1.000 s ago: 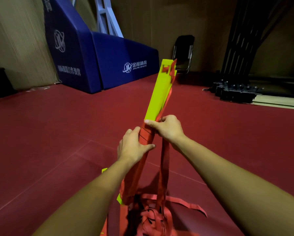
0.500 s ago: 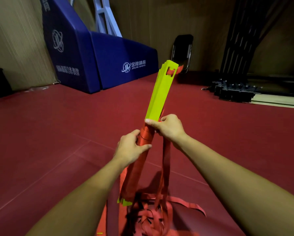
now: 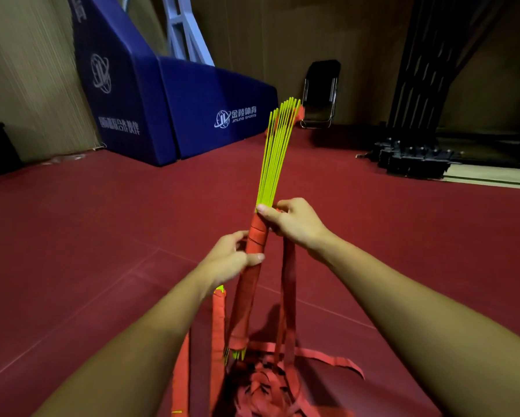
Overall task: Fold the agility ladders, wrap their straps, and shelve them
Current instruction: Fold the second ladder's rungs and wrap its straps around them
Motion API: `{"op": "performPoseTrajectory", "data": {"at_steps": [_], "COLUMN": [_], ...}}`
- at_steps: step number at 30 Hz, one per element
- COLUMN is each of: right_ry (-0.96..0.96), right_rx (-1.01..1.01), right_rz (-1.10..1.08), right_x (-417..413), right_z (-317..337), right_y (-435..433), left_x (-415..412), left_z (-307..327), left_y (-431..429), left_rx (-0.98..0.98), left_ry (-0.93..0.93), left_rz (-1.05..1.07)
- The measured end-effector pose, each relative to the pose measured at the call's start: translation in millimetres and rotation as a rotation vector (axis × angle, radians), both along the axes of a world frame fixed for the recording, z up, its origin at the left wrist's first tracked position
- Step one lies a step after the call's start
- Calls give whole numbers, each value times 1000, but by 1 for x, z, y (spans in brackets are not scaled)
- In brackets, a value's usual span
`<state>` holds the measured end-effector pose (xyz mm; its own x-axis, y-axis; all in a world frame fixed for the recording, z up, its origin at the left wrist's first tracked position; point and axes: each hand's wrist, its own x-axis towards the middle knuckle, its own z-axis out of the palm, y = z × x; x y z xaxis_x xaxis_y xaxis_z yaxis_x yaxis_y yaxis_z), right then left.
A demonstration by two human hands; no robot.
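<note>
gripping the ladder bundle (image 3: 278,155) mid-frame, the left hand (image 3: 230,261) curls round its wrapped red strap (image 3: 257,236). the right hand (image 3: 294,224), at 1 o'clock from the left, pinches the wrap's top.

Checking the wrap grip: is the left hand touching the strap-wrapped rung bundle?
Touching. The head view shows the left hand gripping the strap-wrapped rung bundle, thumb across its front.

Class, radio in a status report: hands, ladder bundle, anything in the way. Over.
Left hand grips ladder bundle mid-wrap. Right hand pinches strap at wrap's top. Upper rungs bare, fanned. Loose straps heaped below.
</note>
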<state>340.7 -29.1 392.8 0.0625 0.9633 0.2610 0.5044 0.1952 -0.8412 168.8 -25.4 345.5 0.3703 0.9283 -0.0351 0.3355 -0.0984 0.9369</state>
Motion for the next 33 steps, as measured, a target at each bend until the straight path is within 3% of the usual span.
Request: {"op": "performPoseTrajectory", "data": {"at_steps": [5,8,11,13,17,19,22,29,33], "right_ry": [54,93,78,106,200,222,115,-61,-72], "right_rx": [-40,-53,-26,-10,13,2,-24,-20,13], "right_rz": [47,30,-82,-107,-104,-94,-101,-200,-205], "right_x": [5,1,-5,-6,-1,2,5,-5,-8], "right_z": [-3,-1,-1,-2,-1,-1,0,7,6], "right_y": [2,0,0,1,0,-1,-4,-12,-8], "left_x": [-6,-2,5,7,5,3,-1,5,6], "left_z": [-9,-4,4,3,1,0,-6,0,0], "left_y": [2,-4,-13,-12,-9,-7,-1,-14,-15], "left_rx": [219,407,474,469,95,38,162,495,423], "left_ry": [209,475,683,638,107,35,127,626,587], "left_rz": [152,298,379,339,23,-17,41,271,209]}}
